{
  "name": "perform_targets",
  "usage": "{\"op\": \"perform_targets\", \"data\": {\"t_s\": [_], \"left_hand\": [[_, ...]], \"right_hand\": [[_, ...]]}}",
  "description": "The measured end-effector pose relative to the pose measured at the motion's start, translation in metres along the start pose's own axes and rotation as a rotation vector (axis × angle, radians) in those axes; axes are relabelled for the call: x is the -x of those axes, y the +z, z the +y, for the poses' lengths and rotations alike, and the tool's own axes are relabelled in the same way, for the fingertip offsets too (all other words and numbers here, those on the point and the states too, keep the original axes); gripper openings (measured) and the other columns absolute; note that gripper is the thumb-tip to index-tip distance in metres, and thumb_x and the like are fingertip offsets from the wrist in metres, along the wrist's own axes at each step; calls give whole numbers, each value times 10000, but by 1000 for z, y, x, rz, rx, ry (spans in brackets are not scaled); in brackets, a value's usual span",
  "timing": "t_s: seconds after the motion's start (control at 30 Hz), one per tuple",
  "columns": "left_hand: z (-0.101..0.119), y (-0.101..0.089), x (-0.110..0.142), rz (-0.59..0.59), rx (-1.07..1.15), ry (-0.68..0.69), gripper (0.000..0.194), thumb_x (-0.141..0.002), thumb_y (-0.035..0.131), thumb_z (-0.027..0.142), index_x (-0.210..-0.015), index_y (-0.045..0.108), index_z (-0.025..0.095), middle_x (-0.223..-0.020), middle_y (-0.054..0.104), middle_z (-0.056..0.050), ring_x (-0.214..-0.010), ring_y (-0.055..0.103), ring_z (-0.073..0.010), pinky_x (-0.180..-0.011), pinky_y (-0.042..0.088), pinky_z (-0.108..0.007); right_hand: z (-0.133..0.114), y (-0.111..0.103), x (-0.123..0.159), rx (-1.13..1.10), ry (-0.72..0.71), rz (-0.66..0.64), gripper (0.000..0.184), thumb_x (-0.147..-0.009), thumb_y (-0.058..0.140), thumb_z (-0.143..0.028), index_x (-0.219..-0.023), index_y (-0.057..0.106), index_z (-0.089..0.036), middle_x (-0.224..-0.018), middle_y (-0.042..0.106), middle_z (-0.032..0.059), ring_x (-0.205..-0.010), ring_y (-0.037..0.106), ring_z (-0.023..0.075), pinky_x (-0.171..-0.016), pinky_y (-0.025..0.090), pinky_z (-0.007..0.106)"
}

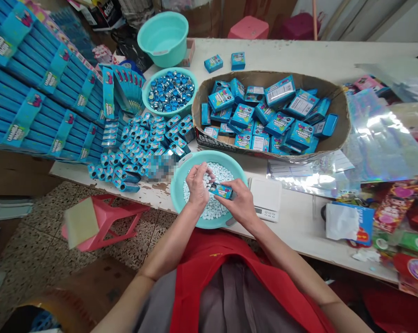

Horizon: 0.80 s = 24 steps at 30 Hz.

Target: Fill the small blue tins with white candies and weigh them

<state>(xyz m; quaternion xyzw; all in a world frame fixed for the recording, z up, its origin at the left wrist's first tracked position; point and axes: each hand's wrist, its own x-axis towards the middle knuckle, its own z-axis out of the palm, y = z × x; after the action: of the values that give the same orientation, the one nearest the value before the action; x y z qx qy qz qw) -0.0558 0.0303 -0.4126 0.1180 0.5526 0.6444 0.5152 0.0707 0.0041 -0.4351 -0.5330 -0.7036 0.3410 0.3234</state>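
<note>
My right hand [241,202] grips a small blue candy box [221,190], tilted with its open end toward my other hand. Curled into a cup at that end, my left hand [198,185] holds a few small white candies [208,179]. Both hands are over a turquoise basin [242,172] partly filled with loose white candies [215,210]. Just right of the basin lies a white digital scale [267,196], with nothing on its plate.
Behind the basin, a cut-down cardboard box [344,122] holds many blue boxes. Small open boxes [135,143] crowd the left, near a bowl of metal caps [172,91] and another turquoise basin [163,34]. Holographic sheets [378,134] cover the right. A pink stool [106,222] stands below.
</note>
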Motion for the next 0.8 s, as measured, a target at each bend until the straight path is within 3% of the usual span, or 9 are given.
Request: {"op": "perform_targets", "data": {"t_s": [0.3, 0.53, 0.8], "left_hand": [[6, 2, 5, -33, 48, 64, 379, -728, 691, 464, -633, 465, 175, -549, 462, 49, -465, 467, -61, -464, 369, -197], [-12, -2, -9, 20, -38, 77, 398, -702, 699, 498, -650, 470, 177, -524, 439, 66, -439, 463, -62, -439, 367, -197], [-10, 8, -5, -30, -81, 63, 377, -699, 706, 485, -676, 484, 181, -491, 431, 78, -384, 383, -36, -373, 259, -175]], "right_hand": [[-8, 0, 2, -40, -29, 17, 293, -746, 720, -360, -1000, 657, -227, -890, 615, 49, -864, 601, 225, -782, 484, 373], [2, 11, 1, -16, 28, 9, 264, -741, 714, -344, -975, 672, -230, -872, 623, 55, -848, 608, 234, -770, 493, 384], [1, 6, 3, -48, 31, 55, 299, -715, 734, -311, -1003, 675, -255, -904, 634, 51, -888, 612, 235, -811, 497, 394]]}}
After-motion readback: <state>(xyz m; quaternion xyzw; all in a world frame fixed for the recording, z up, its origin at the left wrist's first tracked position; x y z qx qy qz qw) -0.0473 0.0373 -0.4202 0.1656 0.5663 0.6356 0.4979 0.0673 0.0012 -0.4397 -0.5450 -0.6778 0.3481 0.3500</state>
